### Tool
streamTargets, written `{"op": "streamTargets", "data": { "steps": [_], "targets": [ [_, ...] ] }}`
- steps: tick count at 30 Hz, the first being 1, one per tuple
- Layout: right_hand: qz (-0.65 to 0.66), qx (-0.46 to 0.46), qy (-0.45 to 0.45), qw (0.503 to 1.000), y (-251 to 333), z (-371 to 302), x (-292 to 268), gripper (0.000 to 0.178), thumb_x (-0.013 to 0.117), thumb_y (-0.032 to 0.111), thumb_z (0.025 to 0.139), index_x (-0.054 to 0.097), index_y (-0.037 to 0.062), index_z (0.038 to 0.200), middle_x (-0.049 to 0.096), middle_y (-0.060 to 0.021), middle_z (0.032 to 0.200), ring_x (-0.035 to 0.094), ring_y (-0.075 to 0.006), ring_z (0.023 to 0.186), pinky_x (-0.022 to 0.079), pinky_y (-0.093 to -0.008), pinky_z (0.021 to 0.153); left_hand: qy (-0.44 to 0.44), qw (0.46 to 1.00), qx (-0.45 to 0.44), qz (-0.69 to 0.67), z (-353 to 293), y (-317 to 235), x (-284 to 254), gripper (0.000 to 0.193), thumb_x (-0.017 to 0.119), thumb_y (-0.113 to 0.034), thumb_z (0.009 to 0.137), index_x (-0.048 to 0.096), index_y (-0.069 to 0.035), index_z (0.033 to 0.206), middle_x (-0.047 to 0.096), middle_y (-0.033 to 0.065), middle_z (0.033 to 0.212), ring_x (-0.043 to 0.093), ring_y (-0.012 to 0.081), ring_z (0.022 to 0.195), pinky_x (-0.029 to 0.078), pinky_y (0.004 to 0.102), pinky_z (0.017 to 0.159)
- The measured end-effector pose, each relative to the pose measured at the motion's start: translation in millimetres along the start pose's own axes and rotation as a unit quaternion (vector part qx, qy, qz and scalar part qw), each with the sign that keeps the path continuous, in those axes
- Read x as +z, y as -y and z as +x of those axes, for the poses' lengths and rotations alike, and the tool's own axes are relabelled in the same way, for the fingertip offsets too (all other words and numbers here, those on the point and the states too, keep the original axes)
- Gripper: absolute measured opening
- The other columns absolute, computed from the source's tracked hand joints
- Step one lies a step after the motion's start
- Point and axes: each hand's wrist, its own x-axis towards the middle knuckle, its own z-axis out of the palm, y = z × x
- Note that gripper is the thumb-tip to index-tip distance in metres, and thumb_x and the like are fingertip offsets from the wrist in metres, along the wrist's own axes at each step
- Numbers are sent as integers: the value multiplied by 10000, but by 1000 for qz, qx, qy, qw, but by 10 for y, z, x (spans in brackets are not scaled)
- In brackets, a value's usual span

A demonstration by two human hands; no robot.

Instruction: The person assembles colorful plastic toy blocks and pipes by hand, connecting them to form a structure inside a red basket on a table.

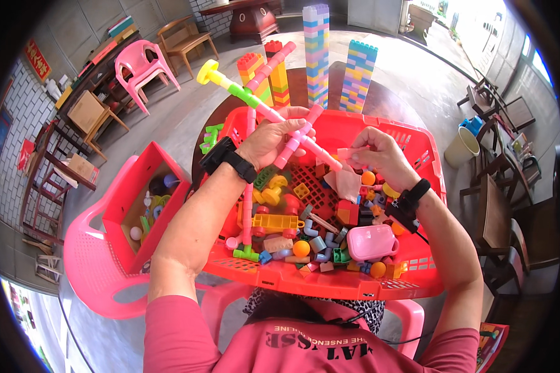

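Observation:
My left hand (269, 142) is closed around a branching frame of toy pipes (247, 214), mostly pink with green and yellow joints. A yellow round cap sits at its far upper end, and a long pink leg runs down to a green joint by the basket's near left side. Beside the frame's right tip, my right hand (379, 154) pinches a small pink toy pipe piece (345, 153), partly covered by the fingers. Below both hands a red basket (437, 155) holds loose toys, including a yellow toy car chassis (277, 222), an orange ball (301, 248) and a pink container (370, 242).
Four block towers stand behind the basket; the tallest is a pastel tower (317, 56). At left a pink chair (93, 261) carries a red box (146, 242) of toys. Wooden chairs (501, 205) and a cream bin (462, 149) stand at right.

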Motion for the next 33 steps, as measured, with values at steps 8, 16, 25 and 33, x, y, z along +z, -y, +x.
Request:
{"op": "streamTargets", "data": {
  "steps": [8, 16, 25, 33],
  "targets": [
    [4, 10, -19, 1000, 46, -5, -28, 58, 602, 72, 895, 567, 26, 900, 609, -24, 813, 588, -72, 686, 492, -218, 619, -8, 1000, 25, 10, -21, -14, 68, 362, 591, -154, 929, 502, -36, 1259, 651, 162, 1038, 679, 236, 903, 573, 327, 785],
    [29, -18, -40, 999, 29, 1, -43, 44, 585, 65, 900, 565, 27, 909, 602, -20, 804, 587, -78, 715, 491, -227, 639, 7, 999, 52, -15, 3, -43, 2, 438, 603, -116, 874, 518, -5, 1289, 651, 170, 1069, 671, 242, 953, 542, 348, 880],
    [65, -30, -77, 994, 58, -1, -52, 74, 584, 86, 913, 570, 34, 964, 610, -20, 842, 611, -87, 748, 505, -239, 656, -9, 999, -6, 38, 5, 32, -8, 422, 626, -23, 841, 530, -7, 1252, 636, 130, 1110, 660, 222, 993, 530, 334, 900],
    [114, -62, -117, 985, -4, 38, -161, 121, 569, 86, 916, 577, 41, 1029, 604, -22, 901, 613, -96, 764, 509, -249, 675, 34, 974, -19, 224, -61, 21, 83, 368, 681, -63, 820, 577, -12, 1170, 635, 74, 1029, 626, 152, 947, 509, 289, 838]
  ]
}}
